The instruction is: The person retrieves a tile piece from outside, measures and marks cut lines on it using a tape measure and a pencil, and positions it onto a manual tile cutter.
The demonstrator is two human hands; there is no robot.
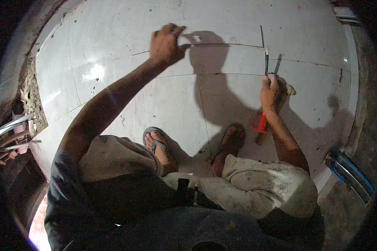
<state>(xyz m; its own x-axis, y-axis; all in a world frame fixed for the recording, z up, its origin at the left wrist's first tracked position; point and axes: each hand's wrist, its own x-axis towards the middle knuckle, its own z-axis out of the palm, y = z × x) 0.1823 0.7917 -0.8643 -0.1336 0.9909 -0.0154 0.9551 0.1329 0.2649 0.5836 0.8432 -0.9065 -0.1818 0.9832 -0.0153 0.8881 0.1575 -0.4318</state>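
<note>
Far left: pale pipe [14, 124] lying among scrap at the edge of the white tiled floor [109, 25]. Left foot [158, 147] in a flip-flop, planted on the tiles. Left hand [165, 45] ahead of it, blurred; fingers bent, thumb spread from them. Cannot tell whether it pinches anything or touches the floor. Right foot [231, 138] farther right, partly in shadow. Thin dark L-shaped line [262, 37] runs from near the left hand, its corner close to the tool tip; wire or cut, unclear. Red-handled tool [262, 121] in right hand [272, 94], fingers wrapped round it, dark shaft and pale tip pointing forward. Far right: black-and-blue object [349, 173], unidentified, beside the floor.
</note>
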